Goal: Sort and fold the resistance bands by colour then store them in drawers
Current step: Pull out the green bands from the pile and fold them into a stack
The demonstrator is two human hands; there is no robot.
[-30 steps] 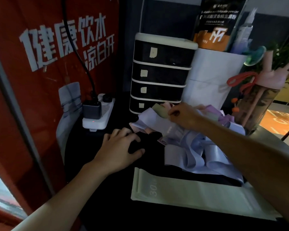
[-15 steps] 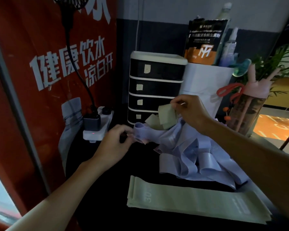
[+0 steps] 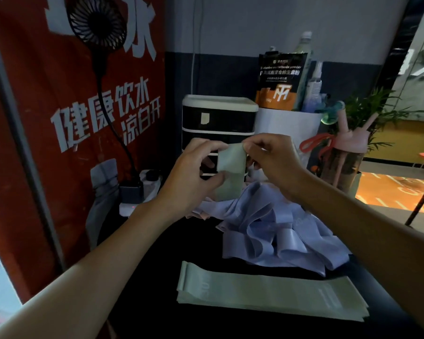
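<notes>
A pale green resistance band (image 3: 230,172) hangs in the air in front of the drawer unit (image 3: 218,118). My left hand (image 3: 194,177) pinches its left edge and my right hand (image 3: 272,162) pinches its top right corner. Below them a tangled heap of lilac bands (image 3: 267,231) lies on the dark table, with a bit of pink band (image 3: 201,214) at its left edge. Nearer to me several green bands (image 3: 267,299) lie flat in a stack. The black drawers with white frame are all closed.
A white power strip with a plugged charger (image 3: 137,189) sits at the left by a red banner. A clip fan (image 3: 96,20) hangs above. A white container with a pouch and bottles (image 3: 287,118) and a pink bottle (image 3: 345,152) stand at the right.
My right hand has lifted the green band up out of the heap. My left hand left the lilac bands on the table and rose to take the green band's other side.
</notes>
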